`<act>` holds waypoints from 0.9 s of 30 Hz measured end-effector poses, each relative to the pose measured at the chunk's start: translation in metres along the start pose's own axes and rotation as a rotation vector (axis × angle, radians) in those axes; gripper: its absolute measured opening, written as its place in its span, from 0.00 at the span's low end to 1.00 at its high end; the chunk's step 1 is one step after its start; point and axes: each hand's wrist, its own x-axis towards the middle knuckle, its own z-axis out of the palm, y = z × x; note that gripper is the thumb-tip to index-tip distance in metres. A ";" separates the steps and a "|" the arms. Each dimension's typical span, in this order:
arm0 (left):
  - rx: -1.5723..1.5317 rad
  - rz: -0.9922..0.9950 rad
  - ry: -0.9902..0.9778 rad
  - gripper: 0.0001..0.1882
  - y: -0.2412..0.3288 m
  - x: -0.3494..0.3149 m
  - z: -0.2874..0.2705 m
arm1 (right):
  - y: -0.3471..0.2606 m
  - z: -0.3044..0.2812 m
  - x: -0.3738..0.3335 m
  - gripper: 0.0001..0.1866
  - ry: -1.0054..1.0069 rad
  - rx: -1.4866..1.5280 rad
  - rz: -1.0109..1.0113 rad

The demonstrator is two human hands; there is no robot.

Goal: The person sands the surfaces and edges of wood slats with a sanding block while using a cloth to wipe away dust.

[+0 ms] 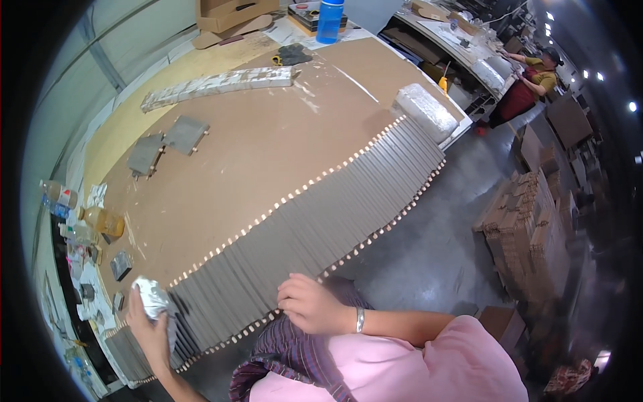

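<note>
A long row of thin grey panels (288, 221), standing packed side by side, runs diagonally along the table's near edge. Pale wooden peg ends stick out along both of its long sides. My left hand (146, 328) is closed around a crumpled silvery-white wrapped block (153, 297) over the left part of the row. Dark gaps show between the panels beside it. At the row's near edge, my right hand (311, 303) has its fingers curled against the panels. Its palm side is hidden, so I cannot see whether anything is in it.
A larger silver-wrapped block (427, 110) stands at the row's far right end. Two loose grey pegged pieces (167, 144), a long white-smeared bar (221, 87) and dark gloves (293, 55) lie across the table. Bottles (100, 220) line the left edge. Cardboard stacks (529, 234) and a person (529, 87) are to the right.
</note>
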 end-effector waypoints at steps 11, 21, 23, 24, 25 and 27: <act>-0.184 0.036 0.044 0.37 0.110 -0.046 0.063 | 0.040 -0.075 0.013 0.08 0.136 -0.030 -0.020; 0.083 0.154 0.073 0.30 0.069 -0.045 0.117 | 0.048 -0.138 -0.013 0.07 0.452 -0.176 0.163; -0.250 0.093 -0.014 0.22 0.068 -0.039 0.098 | 0.042 -0.141 -0.036 0.07 0.479 -0.183 0.193; -0.160 0.213 0.115 0.23 0.061 -0.035 0.096 | 0.039 -0.143 -0.049 0.07 0.466 -0.199 0.240; -0.058 0.213 0.193 0.24 0.068 -0.027 0.084 | 0.036 -0.148 -0.060 0.07 0.449 -0.217 0.286; 0.136 0.187 0.317 0.26 0.047 -0.013 0.076 | 0.032 -0.161 -0.078 0.07 0.422 -0.291 0.300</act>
